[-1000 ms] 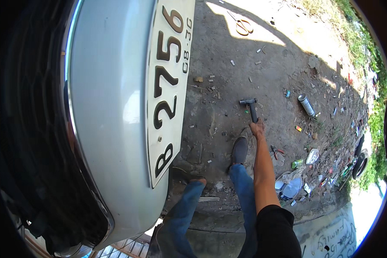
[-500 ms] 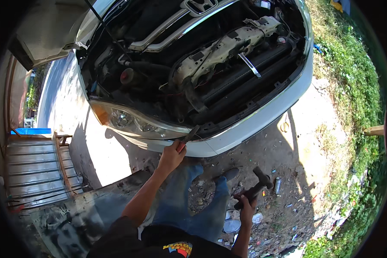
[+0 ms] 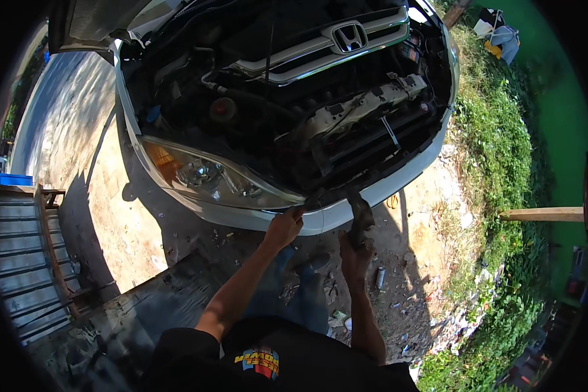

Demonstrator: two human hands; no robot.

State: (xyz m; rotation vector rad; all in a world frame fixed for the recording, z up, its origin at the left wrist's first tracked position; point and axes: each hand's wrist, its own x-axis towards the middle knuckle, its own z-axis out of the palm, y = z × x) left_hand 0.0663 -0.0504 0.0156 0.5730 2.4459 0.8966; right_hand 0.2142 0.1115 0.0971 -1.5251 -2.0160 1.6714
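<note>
My left hand (image 3: 284, 228) is closed round a slim red-handled tool at the front corner of a white car's bumper (image 3: 336, 219). The tool's dark blade (image 3: 314, 197) lies by the inner end of the headlight (image 3: 209, 175); its tip blends into shadow. Just to the right, my right hand (image 3: 356, 255) grips a dark hammer (image 3: 360, 210), blurred by motion. Its head is raised over the bumper edge, close to the blade; I cannot tell whether they touch.
A chrome grille (image 3: 294, 65) rests across the open engine bay, with a shiny metal bar (image 3: 390, 134) farther right. On the littered ground stands a spray can (image 3: 380, 277). Corrugated metal sheeting (image 3: 19, 261) is at left, a wooden post (image 3: 542, 214) at right.
My right hand has swung the hammer up from beside my legs to the bumper edge. My left hand keeps its tool at the headlight's corner. The whole view has shifted.
</note>
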